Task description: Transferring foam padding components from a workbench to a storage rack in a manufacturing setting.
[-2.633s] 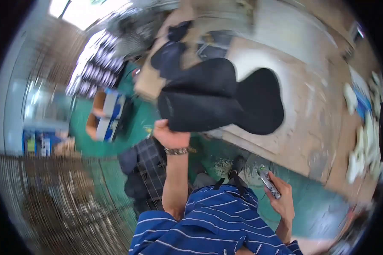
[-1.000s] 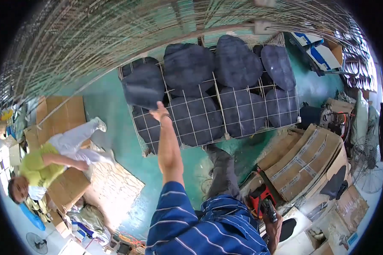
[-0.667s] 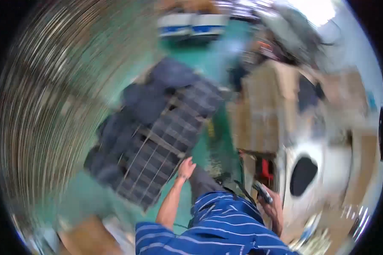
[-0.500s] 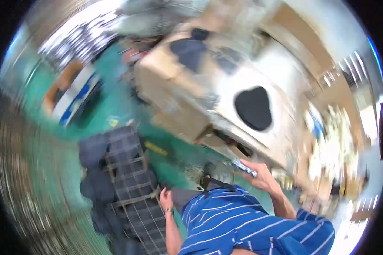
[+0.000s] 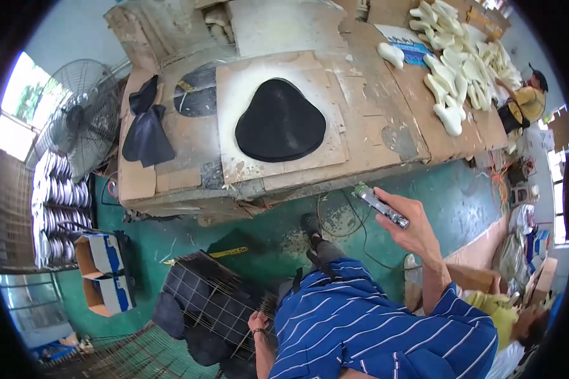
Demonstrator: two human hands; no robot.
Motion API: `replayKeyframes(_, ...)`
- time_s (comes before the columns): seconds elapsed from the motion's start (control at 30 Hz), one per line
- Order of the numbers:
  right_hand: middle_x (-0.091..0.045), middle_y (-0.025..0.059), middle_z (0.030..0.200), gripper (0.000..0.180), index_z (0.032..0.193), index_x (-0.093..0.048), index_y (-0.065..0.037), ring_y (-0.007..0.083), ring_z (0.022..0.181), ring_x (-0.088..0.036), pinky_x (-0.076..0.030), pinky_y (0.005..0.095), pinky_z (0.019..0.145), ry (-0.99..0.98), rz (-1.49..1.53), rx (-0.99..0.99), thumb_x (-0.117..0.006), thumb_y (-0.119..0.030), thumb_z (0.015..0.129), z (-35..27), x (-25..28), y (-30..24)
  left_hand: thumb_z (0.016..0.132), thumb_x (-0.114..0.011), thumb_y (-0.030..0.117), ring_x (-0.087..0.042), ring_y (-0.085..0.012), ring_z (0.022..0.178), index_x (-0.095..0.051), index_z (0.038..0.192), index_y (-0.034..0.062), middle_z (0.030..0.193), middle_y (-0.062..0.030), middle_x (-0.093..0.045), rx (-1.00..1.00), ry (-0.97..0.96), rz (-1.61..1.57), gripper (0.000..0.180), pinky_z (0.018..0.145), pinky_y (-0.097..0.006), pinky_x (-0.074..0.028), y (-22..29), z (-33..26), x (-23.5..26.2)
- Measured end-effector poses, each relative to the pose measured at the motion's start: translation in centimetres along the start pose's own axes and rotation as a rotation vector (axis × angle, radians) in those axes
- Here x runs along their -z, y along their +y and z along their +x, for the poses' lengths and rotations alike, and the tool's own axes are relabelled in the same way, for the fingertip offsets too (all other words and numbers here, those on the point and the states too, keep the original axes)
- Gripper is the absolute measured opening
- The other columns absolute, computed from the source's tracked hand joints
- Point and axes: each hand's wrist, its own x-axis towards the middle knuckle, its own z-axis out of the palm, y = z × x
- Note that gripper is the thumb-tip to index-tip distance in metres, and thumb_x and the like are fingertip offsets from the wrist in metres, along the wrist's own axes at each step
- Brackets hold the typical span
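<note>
My right hand (image 5: 413, 226) is closed around a short silver-and-black tool with a pale green end (image 5: 380, 207), held beyond the table's front edge. My left hand (image 5: 258, 321) is low beside my body, its curled fingers at the edge of a wire rack (image 5: 193, 282). Dark rounded pads (image 5: 207, 344) lie on and under the grid. On the table (image 5: 373, 114), a black rounded-triangular pad (image 5: 281, 120) lies flat on a cardboard sheet (image 5: 227, 95) with white overspray. Black sheet pieces (image 5: 146, 136) lie left of it.
Many cream moulded pieces (image 5: 452, 82) are heaped at the table's right. A large fan (image 5: 79, 117) stands left, near a blue-and-white carton (image 5: 104, 275). A hose (image 5: 363, 234) runs across the green floor. One person (image 5: 528, 104) is far right, another (image 5: 496, 312) lower right.
My view has turned, bringing the table and black pad in front of me. My right hand still holds the tool. My left hand is still at the rack.
</note>
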Motion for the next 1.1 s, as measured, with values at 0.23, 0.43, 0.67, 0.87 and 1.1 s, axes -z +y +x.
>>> replayKeyframes(0.23,-0.074,0.0212,0.119,0.059,0.142,-0.064,-0.001,0.0338,0.100,-0.074,-0.056,0.0368,0.089,0.256,0.122,0.053,-0.078,0.003,0.085,4.5,2.0,3.2,0.101,-0.066,0.013,-0.073,-0.0171,0.076,-0.068,0.128,0.0056,0.093,-0.0044,-0.075,-0.203,-0.020,0.183,0.028,0.062,-0.036,-0.061,7.9,0.6,-5.5)
replayKeyframes(0.43,-0.074,0.0206,0.115,0.062,0.142,-0.064,-0.003,0.0368,0.099,-0.074,-0.057,0.0379,0.088,0.017,0.159,0.115,-0.078,0.004,0.083,5.5,2.4,4.7,0.100,-0.070,0.016,-0.073,-0.0188,0.087,-0.067,0.136,0.0044,0.103,-0.0061,-0.076,-0.176,-0.031,0.280,0.038,0.073,-0.037,-0.061,11.1,-0.7,-10.3)
replayKeyframes(0.67,-0.073,0.0221,0.114,0.061,0.143,-0.063,-0.001,0.0357,0.095,-0.073,-0.056,0.0348,0.085,0.173,0.166,0.099,-0.077,0.005,0.083,9.9,3.8,6.3,0.100,-0.069,0.013,-0.073,-0.0201,0.085,-0.067,0.135,0.0014,0.103,-0.0074,-0.076,-0.037,0.030,0.288,0.037,0.074,-0.040,-0.061,11.6,-1.3,-13.0)
replayKeyframes(0.87,-0.074,0.0217,0.110,0.060,0.140,-0.065,0.000,0.0341,0.092,-0.073,-0.056,0.0353,0.082,0.177,0.105,-0.056,-0.077,0.006,0.082,9.2,5.4,7.2,0.099,-0.069,0.009,-0.073,-0.0210,0.083,-0.067,0.136,-0.0009,0.103,-0.0114,-0.077,-0.103,-0.033,0.249,0.039,0.070,-0.035,-0.060,11.1,0.2,-13.4)
replayKeyframes(1.1,-0.074,0.0226,0.113,0.064,0.141,-0.065,-0.001,0.0366,0.096,-0.074,-0.057,0.0399,0.084,-0.083,0.217,0.010,-0.078,0.007,0.078,9.1,3.1,3.1,0.098,-0.071,0.019,-0.074,-0.0217,0.089,-0.073,0.129,0.0062,0.094,-0.0066,-0.077,-0.076,-0.172,0.141,0.033,0.080,-0.039,-0.062,14.8,5.7,-10.6)
